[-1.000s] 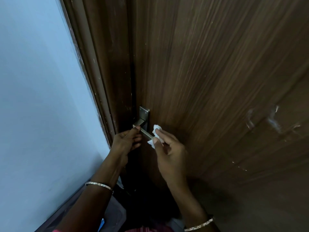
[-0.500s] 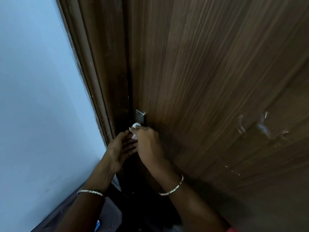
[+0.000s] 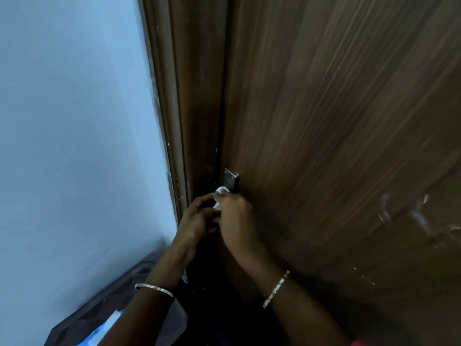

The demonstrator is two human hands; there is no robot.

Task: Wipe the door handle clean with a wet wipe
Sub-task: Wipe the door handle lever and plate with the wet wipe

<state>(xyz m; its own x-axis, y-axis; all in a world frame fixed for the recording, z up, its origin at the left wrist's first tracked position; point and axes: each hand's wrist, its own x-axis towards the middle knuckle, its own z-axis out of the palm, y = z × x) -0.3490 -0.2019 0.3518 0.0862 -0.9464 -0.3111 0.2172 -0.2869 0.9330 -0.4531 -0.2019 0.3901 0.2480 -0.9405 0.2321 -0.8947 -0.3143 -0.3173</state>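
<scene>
Right hand (image 3: 235,217) clamped round wipe (image 3: 220,192), pressing it on handle (image 3: 230,180) at door (image 3: 324,146) edge. Left hand (image 3: 197,219) just beside, curled; whether it holds anything, cannot tell.

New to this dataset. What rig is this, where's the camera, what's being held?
No robot here: a person's two bare hands, filmed by one wide-angle camera worn on the head, looking forward and down. A brown wooden door stands right of a pale blue wall. The right hand grips a white wet wipe just under the handle's metal plate. The left hand curls in beside it; the lever is hidden, so whether that hand grips it can't be told.
</scene>
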